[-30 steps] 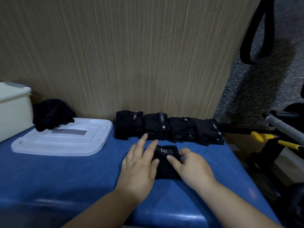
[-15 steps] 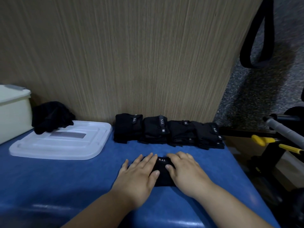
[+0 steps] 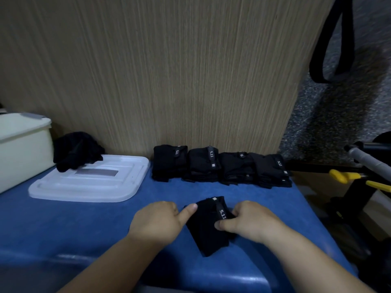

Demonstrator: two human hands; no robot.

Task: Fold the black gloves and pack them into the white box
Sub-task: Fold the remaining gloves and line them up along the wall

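A folded black fabric glove (image 3: 208,226) with a white-lettered strap lies tilted near the front edge of the blue padded desk (image 3: 63,225). The left hand (image 3: 157,222) braces it with curled fingers, thumb on its edge; the right hand (image 3: 251,222) pinches the strap side, likely holding the soft fold flat. Four folded bundles (image 3: 220,166) line the back edge, awaiting the smooth white plastic box (image 3: 23,146) at the left edge.

The white box (image 3: 23,149) is cut off at the left edge, its inside hidden
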